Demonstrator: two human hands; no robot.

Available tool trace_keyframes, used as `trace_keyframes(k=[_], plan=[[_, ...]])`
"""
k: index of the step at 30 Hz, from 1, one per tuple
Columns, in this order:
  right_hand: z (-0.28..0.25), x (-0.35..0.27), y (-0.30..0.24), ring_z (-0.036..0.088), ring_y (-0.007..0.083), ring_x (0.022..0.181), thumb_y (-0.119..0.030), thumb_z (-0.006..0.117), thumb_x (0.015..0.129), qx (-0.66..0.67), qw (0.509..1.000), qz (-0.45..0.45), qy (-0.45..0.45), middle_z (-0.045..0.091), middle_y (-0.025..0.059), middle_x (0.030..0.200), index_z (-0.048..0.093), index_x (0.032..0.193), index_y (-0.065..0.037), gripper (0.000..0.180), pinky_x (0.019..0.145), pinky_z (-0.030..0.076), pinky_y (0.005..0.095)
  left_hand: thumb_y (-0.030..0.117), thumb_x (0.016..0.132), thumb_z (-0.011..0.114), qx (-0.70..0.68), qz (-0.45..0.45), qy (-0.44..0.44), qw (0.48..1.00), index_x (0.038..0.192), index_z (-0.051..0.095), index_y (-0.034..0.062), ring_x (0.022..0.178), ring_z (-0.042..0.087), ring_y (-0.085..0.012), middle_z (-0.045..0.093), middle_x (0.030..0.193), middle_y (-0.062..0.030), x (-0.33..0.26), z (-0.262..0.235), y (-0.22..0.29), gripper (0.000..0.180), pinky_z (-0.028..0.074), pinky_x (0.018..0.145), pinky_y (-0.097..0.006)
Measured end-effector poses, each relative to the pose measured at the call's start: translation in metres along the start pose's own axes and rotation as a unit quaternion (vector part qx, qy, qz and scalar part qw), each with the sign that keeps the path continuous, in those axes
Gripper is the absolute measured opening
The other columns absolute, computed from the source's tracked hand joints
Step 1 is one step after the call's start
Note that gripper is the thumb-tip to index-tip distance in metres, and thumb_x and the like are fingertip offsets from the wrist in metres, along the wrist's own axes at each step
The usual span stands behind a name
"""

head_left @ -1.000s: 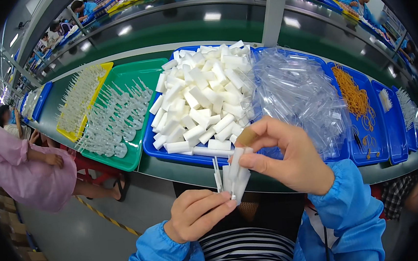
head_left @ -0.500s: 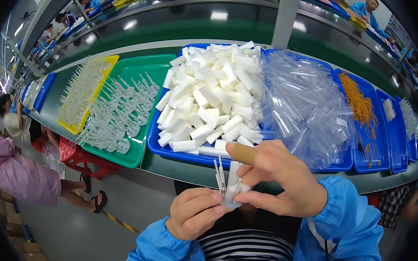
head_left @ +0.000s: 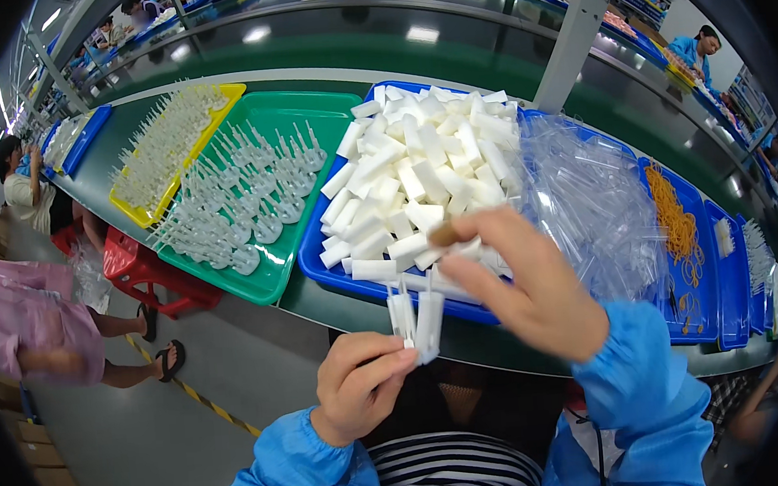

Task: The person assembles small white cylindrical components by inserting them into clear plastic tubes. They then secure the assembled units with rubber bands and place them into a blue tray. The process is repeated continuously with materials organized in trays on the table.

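My left hand (head_left: 359, 382) pinches a pale plastic prong piece (head_left: 410, 342) near its base, above my lap. Thin prongs rise from it, and a white foam block (head_left: 429, 317) stands upright at its right side. Beyond it, my right hand (head_left: 534, 282) hovers over the near edge of a blue tray (head_left: 318, 265) heaped with white foam blocks (head_left: 411, 179). A tan cover wraps its index finger. The thumb and index finger are apart and slightly blurred, with nothing visibly held between them.
On the left, a green tray (head_left: 269, 284) and a yellow tray (head_left: 233, 93) hold pronged plastic pieces. Clear plastic sleeves (head_left: 591, 200) and orange rubber bands (head_left: 673, 211) lie in blue trays on the right. A metal post (head_left: 578, 32) rises behind. Another person in pink (head_left: 33, 307) stands at the left.
My right hand has let go of the foam block at the prong piece and moved up to the foam tray. The left hand still holds the prong piece. The view has shifted slightly.
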State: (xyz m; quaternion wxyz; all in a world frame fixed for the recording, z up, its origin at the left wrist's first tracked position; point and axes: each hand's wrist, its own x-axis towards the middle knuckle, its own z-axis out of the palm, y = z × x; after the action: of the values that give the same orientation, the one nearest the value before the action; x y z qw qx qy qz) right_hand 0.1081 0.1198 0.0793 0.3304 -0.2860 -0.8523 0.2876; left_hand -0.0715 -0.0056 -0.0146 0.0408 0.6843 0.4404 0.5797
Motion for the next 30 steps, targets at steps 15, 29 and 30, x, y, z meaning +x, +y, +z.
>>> trace_keyframes(k=[15,29,30], plan=[[-0.018,0.030,-0.020,0.064,0.0172,0.082,-0.003,0.064,0.085,-0.028,0.995,0.085,-0.040,0.064,0.0071,0.089,0.063,0.101,-0.002,0.016,0.073,0.050,0.0303,-0.009,0.066,0.078,0.105,0.056,-0.053,0.991,0.101,0.073,0.0093,0.084,0.064,-0.0259,0.069,0.104,-0.0081,0.008,0.003,-0.007,0.040,0.051,0.070,-0.034],[-0.029,-0.038,-0.015,0.071,0.0207,0.082,-0.011,0.070,0.091,0.066,0.994,0.083,0.022,0.071,0.0101,0.090,0.063,0.103,0.000,0.018,0.073,0.051,0.0335,-0.005,0.064,0.079,0.080,0.094,-0.095,0.988,0.103,0.075,0.0152,0.084,0.060,-0.0217,0.067,0.109,-0.0044,0.013,0.011,0.021,0.044,0.050,0.068,-0.031],[-0.028,-0.039,-0.013,0.072,0.0209,0.081,-0.011,0.071,0.090,0.013,0.999,0.039,0.031,0.071,0.0093,0.091,0.064,0.102,0.000,0.018,0.075,0.050,0.0336,-0.004,0.066,0.079,0.080,0.090,-0.082,0.989,0.104,0.077,0.0155,0.084,0.060,-0.0211,0.067,0.109,-0.0040,0.012,0.013,0.021,0.043,0.050,0.068,-0.030]])
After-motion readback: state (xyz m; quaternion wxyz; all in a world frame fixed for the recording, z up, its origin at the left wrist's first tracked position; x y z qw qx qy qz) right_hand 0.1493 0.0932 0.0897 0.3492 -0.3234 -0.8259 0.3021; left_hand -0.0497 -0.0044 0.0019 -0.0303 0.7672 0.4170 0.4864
